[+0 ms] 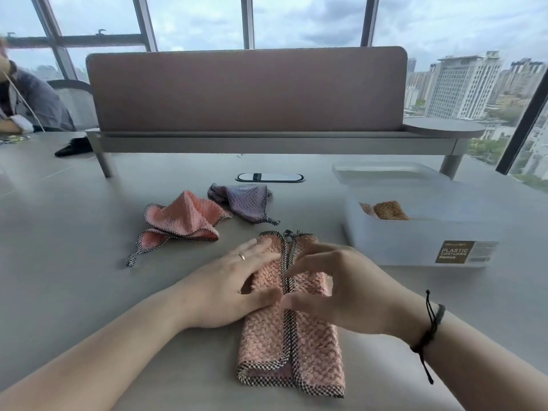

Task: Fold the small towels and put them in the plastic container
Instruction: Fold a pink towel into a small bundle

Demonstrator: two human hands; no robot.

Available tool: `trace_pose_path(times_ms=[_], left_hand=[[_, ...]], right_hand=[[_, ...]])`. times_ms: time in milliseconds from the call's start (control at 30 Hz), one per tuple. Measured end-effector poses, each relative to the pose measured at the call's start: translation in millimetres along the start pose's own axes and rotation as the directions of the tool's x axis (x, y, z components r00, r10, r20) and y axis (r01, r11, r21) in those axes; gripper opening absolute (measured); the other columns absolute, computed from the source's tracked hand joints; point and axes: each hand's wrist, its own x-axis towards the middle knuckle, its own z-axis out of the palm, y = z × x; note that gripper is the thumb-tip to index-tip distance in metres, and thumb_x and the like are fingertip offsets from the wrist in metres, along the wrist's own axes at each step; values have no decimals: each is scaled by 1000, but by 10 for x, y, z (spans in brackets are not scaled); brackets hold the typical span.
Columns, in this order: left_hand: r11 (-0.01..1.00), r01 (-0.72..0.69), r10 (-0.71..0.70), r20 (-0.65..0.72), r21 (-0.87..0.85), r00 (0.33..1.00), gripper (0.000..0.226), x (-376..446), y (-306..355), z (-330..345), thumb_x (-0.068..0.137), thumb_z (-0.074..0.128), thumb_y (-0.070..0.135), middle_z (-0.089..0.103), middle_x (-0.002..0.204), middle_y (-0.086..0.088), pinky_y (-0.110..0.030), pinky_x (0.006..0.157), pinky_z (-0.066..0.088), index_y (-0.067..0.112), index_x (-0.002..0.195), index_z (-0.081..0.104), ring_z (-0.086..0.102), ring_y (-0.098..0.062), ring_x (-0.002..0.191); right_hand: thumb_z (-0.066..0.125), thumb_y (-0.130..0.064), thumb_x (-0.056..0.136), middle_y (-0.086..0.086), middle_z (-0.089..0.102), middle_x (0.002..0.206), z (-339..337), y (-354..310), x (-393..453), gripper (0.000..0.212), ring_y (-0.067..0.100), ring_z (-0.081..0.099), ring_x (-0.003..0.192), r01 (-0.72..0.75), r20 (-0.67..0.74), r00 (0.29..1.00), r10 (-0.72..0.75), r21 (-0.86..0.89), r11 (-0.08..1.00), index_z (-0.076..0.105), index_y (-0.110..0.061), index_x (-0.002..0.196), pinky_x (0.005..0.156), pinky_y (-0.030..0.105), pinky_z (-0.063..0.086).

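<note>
**Pink towel, mid-fold**

Item: pink waffle-weave towel with black-and-white checked trim [292, 336], both sides folded inward, edges meeting at centre. Long axis runs away from me. Location: grey table [89, 232], between my hands. My left hand [231, 289] presses flat; my right hand [335, 289] pinches the trim.

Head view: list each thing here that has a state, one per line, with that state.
pink towel under the hands: folded with its sides turned in, flat on the table
left hand: flat, pressing the towel
right hand: fingers curled at the centre trim
loose pink towel: crumpled, unfolded
purple towel: crumpled, unfolded
plastic container: open, lid off
orange towel: inside the container
</note>
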Motion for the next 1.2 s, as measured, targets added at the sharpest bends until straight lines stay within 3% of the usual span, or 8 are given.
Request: trace_pose_path(times_ms=[100, 167, 267, 667, 1033, 1100, 1167, 1200], left_hand=[[997, -62, 57, 99, 55, 994, 87, -10, 18, -3, 86, 42, 76, -13, 162, 25, -15, 117, -11, 42, 157, 4, -25, 14, 142], [990, -84, 67, 142, 114, 988, 96, -1, 9, -1, 81, 43, 81, -17, 162, 24, -19, 117, -14, 42, 157, -2, -29, 12, 141], [981, -99, 68, 189, 165, 980, 113, -3, 2, -11, 71, 51, 86, -22, 161, 22, -27, 121, -15, 41, 156, -9, -31, 8, 142], [961, -113, 56, 224, 253, 973, 136, -8, 30, 7, 46, 34, 99, -33, 159, 16, -37, 123, -15, 37, 154, -19, -36, -2, 143], [973, -43, -1, 188, 229, 982, 145, 37, -45, -25, 36, 37, 104, -31, 160, 16, -40, 125, -7, 38, 154, -16, -33, -5, 145], [978, -27, -6, 158, 208, 987, 145, 37, -90, -36, 36, 37, 105, -28, 162, 15, -40, 125, -5, 39, 155, -13, -31, -4, 146], [988, -21, 1, 130, 153, 992, 141, 24, -128, -50, 38, 43, 103, -24, 163, 16, -41, 126, -2, 45, 155, -10, -27, -3, 148], [993, -30, 18, 110, 110, 994, 138, 17, -143, -57, 39, 48, 101, -21, 163, 18, -39, 126, 0, 48, 154, -6, -24, -1, 148]], right_hand=[[39, -89, 70, -19, 27, 157, 26, 85, 7, 97, 3, 21, 145, -52, 189, 978, 91, -200, 978, 29, -38, 151, 117, 27, 18], [30, -93, 68, -17, -3, 164, 87, 133, 6, 111, 2, -10, 150, -76, 332, 930, 155, -239, 968, 1, -34, 157, 124, 37, -3], [22, -96, 65, -17, -21, 161, 132, 205, 32, 114, 0, -26, 144, -94, 383, 904, 188, -251, 963, -14, -34, 154, 123, 44, -8], [31, -99, 49, -17, -23, 160, 114, 265, 59, 132, 1, -28, 144, -47, 403, 904, 140, -232, 972, -17, -34, 153, 122, 43, -12], [45, -95, 55, -22, -4, 163, 168, 297, 96, 123, -2, -13, 148, -16, 265, 963, 45, -111, 994, -2, -41, 155, 124, 44, -6], [46, -94, 57, -20, 8, 163, 157, 269, 108, 118, -1, -2, 150, -8, 202, 979, 29, -106, 994, 8, -42, 155, 124, 41, 0], [50, -88, 65, -17, 36, 153, 94, 234, 88, 98, 4, 27, 143, -28, 99, 994, 39, -102, 994, 29, -44, 149, 119, 36, 24], [56, -79, 72, -16, 52, 137, 37, 213, 62, 77, 4, 45, 128, -33, 34, 999, 35, -73, 997, 45, -45, 140, 107, 32, 38]])
